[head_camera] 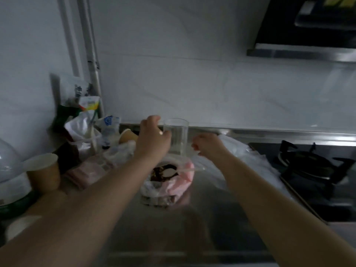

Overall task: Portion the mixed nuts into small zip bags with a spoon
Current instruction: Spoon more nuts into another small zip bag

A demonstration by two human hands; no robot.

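A: Nearest to us are two bare forearms reaching out over the dull steel counter (173, 228). What are the fingers doing?

B: On the left hand (153, 138) the fingers curl loosely, with the thumb right up against the clear, straight-sided drinking glass (176, 135). It may be holding the glass or something thin beside it; the blur stops me telling which. On the right hand (207, 144) the fingers are bunched as if pinching something small, perhaps a film edge, but I cannot tell what, if anything, they grip.

A: And the nuts?

B: A dark heap of mixed nuts (162, 171) sits in an open pink-and-white plastic bag (173, 185), below and between the two hands. A pale plastic spoon (185, 170) lies across its mouth, with neither hand on it.

A: Where are the small bags?

B: A crumpled clear plastic pile (240, 155) lies just beyond the right hand, beside the black gas hob (312, 170). Those may be the zip bags.

A: So which step is this?

B: Setting up, I judge: readying a bag, possibly at the glass as a stand. No scoop is under way. Next, one hand must take the spoon while the bag mouth is held open.
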